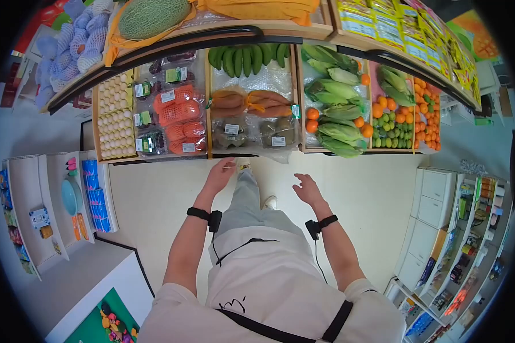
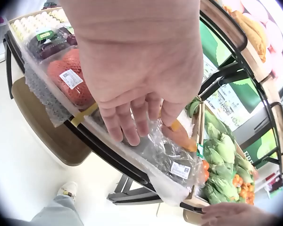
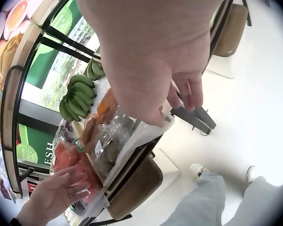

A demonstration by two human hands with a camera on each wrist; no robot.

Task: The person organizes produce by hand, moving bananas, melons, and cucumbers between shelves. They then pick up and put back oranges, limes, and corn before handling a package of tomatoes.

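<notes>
My left hand [image 1: 217, 178] is just in front of the produce stand, its fingers loosely bent and holding nothing. Nearest to it are clear bags of dark produce with white labels [image 1: 231, 129] and red apples in netting [image 1: 184, 130]. In the left wrist view the left hand [image 2: 144, 66] overlaps the bags at the stand's front edge. To the right, my right hand [image 1: 309, 191] hangs in the air before the stand with relaxed fingers and no object in it. Bagged brown roots [image 1: 269, 105] and corn in green husks [image 1: 337, 128] lie beyond the hands.
Egg trays [image 1: 115, 123] fill the stand's left end; green bananas [image 1: 249, 59], limes [image 1: 392, 128] and oranges [image 1: 426, 123] lie farther along. An upper shelf with a black rail [image 1: 212, 38] runs above. White shelves [image 1: 57, 200] stand left, cabinets [image 1: 432, 194] right.
</notes>
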